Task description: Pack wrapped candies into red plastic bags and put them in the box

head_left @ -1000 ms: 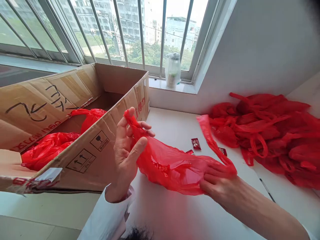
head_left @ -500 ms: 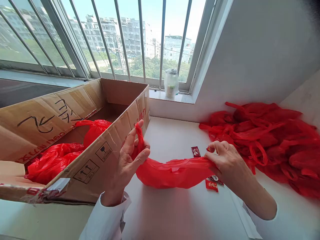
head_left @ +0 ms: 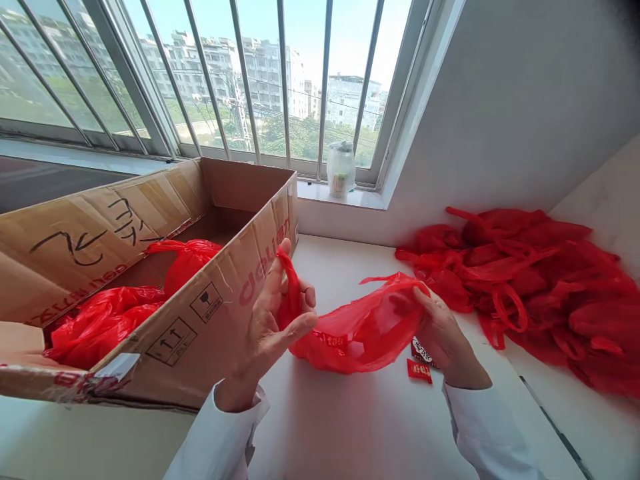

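A red plastic bag (head_left: 367, 333) stretches between my two hands above the white table. One of its handles is looped over the fingers of my left hand (head_left: 280, 317), whose thumb points right across the bag. My right hand (head_left: 445, 330) grips the bag's other side near the rim. Through the thin plastic, small wrapped pieces show faintly inside. Below my right hand, a small red packet (head_left: 419, 371) lies on the table, beside a dark patterned packet (head_left: 423, 352) that the bag and hand partly cover.
A large cardboard box (head_left: 200, 360) stands at the left with filled red bags (head_left: 107, 323) inside. On the right lies a heap of red plastic bags (head_left: 540, 267). A wrapped jar (head_left: 341, 170) sits on the sill of the barred window.
My right hand has turned and taken the bag by its rim, and the bag has spread wider. A dark red packet seen behind it before is now hidden.
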Demonstrator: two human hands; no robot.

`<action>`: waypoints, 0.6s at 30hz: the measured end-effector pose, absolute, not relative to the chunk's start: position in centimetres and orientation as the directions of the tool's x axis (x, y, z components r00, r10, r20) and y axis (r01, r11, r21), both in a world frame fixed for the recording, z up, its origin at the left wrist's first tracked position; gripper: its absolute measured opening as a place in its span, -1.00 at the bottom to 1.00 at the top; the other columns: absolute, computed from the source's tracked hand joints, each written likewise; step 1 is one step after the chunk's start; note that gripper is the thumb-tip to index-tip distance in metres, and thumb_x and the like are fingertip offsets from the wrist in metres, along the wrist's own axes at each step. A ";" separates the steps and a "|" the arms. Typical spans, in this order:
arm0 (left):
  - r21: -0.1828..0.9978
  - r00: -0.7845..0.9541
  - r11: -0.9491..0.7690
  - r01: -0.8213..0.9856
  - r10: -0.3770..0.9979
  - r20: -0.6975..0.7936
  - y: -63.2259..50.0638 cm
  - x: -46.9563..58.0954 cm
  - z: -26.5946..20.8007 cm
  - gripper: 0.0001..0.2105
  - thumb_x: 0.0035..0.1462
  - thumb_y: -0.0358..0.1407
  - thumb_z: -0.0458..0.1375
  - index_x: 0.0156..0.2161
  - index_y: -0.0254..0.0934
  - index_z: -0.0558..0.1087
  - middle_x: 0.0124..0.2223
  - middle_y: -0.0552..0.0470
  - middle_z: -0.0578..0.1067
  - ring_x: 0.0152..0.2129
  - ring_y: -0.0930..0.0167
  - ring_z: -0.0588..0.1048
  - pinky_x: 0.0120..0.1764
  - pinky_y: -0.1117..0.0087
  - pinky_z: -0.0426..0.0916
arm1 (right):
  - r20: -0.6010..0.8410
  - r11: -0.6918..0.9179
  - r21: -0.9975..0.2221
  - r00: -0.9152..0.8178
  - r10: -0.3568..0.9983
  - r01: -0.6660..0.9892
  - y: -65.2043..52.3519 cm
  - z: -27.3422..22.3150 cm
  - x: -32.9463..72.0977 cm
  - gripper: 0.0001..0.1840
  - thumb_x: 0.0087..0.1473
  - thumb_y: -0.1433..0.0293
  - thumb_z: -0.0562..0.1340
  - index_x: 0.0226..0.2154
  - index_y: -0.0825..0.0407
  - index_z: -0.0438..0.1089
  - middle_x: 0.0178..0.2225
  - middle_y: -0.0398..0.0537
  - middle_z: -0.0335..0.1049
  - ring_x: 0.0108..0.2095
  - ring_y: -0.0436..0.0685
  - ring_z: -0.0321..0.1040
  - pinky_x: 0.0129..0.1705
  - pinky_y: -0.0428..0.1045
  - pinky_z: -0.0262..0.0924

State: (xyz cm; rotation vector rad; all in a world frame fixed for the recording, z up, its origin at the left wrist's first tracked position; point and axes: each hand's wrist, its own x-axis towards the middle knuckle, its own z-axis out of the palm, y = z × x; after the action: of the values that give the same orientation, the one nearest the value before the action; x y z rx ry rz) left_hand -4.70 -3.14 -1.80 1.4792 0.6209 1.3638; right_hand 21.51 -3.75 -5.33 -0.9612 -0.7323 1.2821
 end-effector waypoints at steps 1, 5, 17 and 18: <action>0.899 0.247 -0.381 -0.217 0.869 0.429 -3.2 -4.6 -1.9 -0.24 0.11 -0.27 0.23 0.32 0.05 -0.07 -0.32 0.10 0.33 -0.44 0.45 0.30 -0.29 0.37 0.37 | -0.063 0.032 -0.878 0.181 0.981 -0.478 -3.5 -5.4 21.3 -0.72 -0.05 0.25 0.36 -0.24 -0.06 0.41 -0.28 -0.17 0.48 -0.30 0.02 0.42 -0.25 -0.09 0.30; 0.916 0.191 -0.371 -0.154 0.898 0.396 -3.1 -4.6 -1.7 -0.27 0.14 -0.31 0.20 0.31 0.09 -0.06 -0.35 0.11 0.33 -0.43 0.45 0.32 -0.28 0.37 0.37 | 0.024 0.125 -0.858 0.204 0.979 -0.498 -3.1 -5.8 22.4 -0.70 -0.07 0.37 0.32 -0.20 -0.12 0.40 -0.21 -0.20 0.48 -0.28 0.01 0.41 -0.19 -0.06 0.32; 0.759 -0.134 -0.270 -0.592 0.962 0.237 -1.3 -3.2 -1.1 -0.37 -0.05 -0.42 0.25 0.15 0.03 0.24 -0.32 0.17 0.36 -0.50 0.55 0.35 -0.25 0.45 0.43 | 0.316 0.316 -0.917 -0.042 0.948 0.245 -6.1 -8.0 27.2 -0.34 -0.06 0.11 0.27 0.11 -0.13 0.25 -0.10 0.02 0.35 -0.02 0.24 0.31 0.11 0.20 0.17; 0.753 -0.149 -0.271 -0.600 0.962 0.228 -1.2 -3.0 -1.1 -0.36 -0.07 -0.42 0.26 0.14 0.01 0.24 -0.32 0.16 0.36 -0.50 0.55 0.35 -0.24 0.45 0.43 | 0.316 0.337 -0.848 -0.120 0.941 0.409 -6.6 -8.1 27.1 -0.17 -0.07 0.10 0.29 0.23 -0.09 0.08 0.05 0.09 0.27 0.08 0.29 0.23 0.13 0.22 0.14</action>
State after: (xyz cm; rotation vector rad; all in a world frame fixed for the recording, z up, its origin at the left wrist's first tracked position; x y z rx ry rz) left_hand -3.02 -1.21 -1.14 0.8416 0.6041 1.6912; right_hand 27.11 -6.61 -8.11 -1.2195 -1.7000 0.7411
